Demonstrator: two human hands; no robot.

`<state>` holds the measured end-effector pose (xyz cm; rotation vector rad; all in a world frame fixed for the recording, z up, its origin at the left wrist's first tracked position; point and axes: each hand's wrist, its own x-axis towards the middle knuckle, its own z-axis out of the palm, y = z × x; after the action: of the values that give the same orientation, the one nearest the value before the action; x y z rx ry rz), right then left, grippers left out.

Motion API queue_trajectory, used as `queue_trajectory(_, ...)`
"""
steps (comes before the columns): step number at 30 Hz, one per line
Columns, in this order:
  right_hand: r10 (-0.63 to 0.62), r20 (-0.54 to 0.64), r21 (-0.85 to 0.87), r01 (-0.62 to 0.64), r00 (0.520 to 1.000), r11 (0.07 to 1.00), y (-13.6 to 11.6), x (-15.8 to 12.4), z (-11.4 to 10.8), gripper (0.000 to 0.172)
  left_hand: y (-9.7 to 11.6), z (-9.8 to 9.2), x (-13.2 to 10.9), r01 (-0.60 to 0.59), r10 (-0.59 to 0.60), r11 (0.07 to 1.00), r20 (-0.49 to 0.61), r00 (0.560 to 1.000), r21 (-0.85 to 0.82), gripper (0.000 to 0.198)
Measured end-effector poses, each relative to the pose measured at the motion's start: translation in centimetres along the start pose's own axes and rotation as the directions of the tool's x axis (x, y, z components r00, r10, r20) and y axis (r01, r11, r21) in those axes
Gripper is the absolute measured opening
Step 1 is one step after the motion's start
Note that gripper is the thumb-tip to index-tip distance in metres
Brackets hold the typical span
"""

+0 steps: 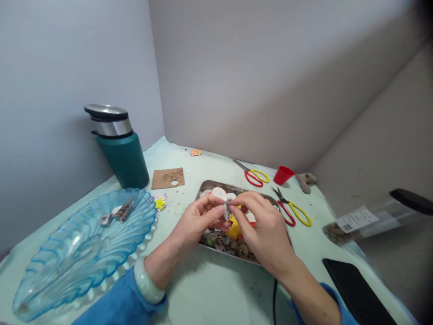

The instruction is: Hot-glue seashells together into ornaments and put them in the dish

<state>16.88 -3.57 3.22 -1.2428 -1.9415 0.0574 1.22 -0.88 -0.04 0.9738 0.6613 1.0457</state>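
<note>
Above a metal tray (233,257), my left hand (204,219) and my right hand (260,221) meet fingertip to fingertip. Both pinch one small greyish piece (227,208); its kind is too small to make out. In the tray lie white discs (218,193), a yellow piece (234,228) and several small brown, shell-like bits (219,243). My hands hide part of the tray's contents.
To the left are a blue scalloped dish (84,246) holding small brown pieces, a green bottle (123,158) and a cardboard piece (168,178). Two scissors (253,176), a red cup (283,175), a clear jar (368,223) and a black flat object (356,289) are rightward.
</note>
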Motion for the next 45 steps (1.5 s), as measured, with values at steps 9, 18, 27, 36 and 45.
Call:
queue_trajectory(9, 0.015, 0.025, -0.032, -0.014, 1.0, 0.999, 0.09, 0.0, -0.29, 0.011, -0.3, -0.17, 0.03, -0.001, -0.002, 0.997, 0.043, 0.999, 0.076, 0.034)
queue_trajectory(18, 0.123, 0.113, -0.006, -0.123, 0.986, 0.992, 0.26, 0.2, -0.42, 0.014, -0.36, -0.07, -0.1, 0.01, -0.017, 0.987, 0.044, 0.999, 0.163, 0.036)
queue_trajectory(27, 0.075, 0.137, -0.072, -0.065, 0.988, 0.995, 0.15, 0.04, -0.59, 0.014, -0.18, 0.17, -0.09, 0.002, -0.004, 0.983, 0.011, 1.0, 0.184, 0.037)
queue_trajectory(36, 0.054, 0.158, -0.067, -0.044, 0.986, 0.997, 0.35, 0.0, -0.38, 0.012, -0.52, 0.15, -0.16, -0.081, 0.077, 0.96, 0.025, 0.997, 0.269, 0.036)
queue_trajectory(45, 0.069, 0.136, 0.038, -0.075, 0.988, 0.996, 0.04, 0.3, -0.89, 0.005, 0.01, 0.06, -0.38, -0.105, 0.095, 0.985, 0.078, 0.992, 0.136, 0.033)
